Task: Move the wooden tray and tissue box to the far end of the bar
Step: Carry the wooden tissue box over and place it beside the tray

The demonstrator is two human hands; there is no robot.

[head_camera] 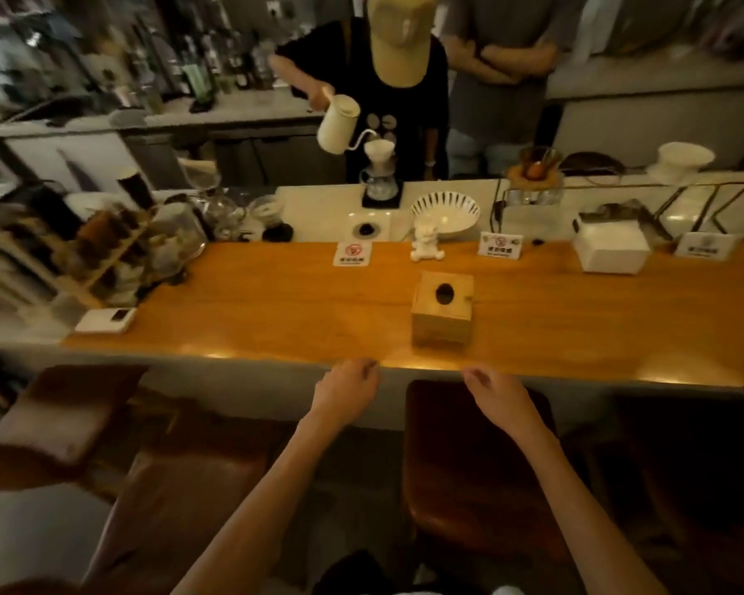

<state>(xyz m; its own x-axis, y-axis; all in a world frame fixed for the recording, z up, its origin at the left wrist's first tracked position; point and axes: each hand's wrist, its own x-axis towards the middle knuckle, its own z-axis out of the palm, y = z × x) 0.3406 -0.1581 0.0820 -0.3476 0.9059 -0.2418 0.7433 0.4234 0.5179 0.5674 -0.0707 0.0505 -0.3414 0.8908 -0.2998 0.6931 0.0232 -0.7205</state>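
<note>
Head view, looking down and forward over a long wooden bar surface (276, 302).

Left hand (346, 390): at the near edge of the surface, fingers loosely curled, grasping nothing. Fingertips at or just over the edge; contact with the wood cannot be confirmed.

Right hand (492, 390): also at the near edge, to the right of the left hand, fingers loosely curled, empty. Both forearms extend from the bottom of the view.

Tissue box (442, 309): wooden cube with a dark oval opening on top, upright on the surface, just beyond the gap between the two hands and slightly toward the right hand. Apart from both hands.

Wooden tray: not identifiable with any certainty in this view.

Along the far edge of the surface: a small sign card with a red circle (352, 253), a white figurine (426, 243), a second sign card (500, 244), a white box (610, 246) and a third card (704, 246) at far right. A small white device (106, 319) lies at the near left end. Cluttered rack of blurred items at far left (104, 251).

Behind the bar: a person in a cap pours from a white gooseneck kettle (340, 122) into a dripper (379, 150). A striped bowl (444, 214) sits to the right of it.

Dark stools (469, 465) stand below the near edge.
</note>
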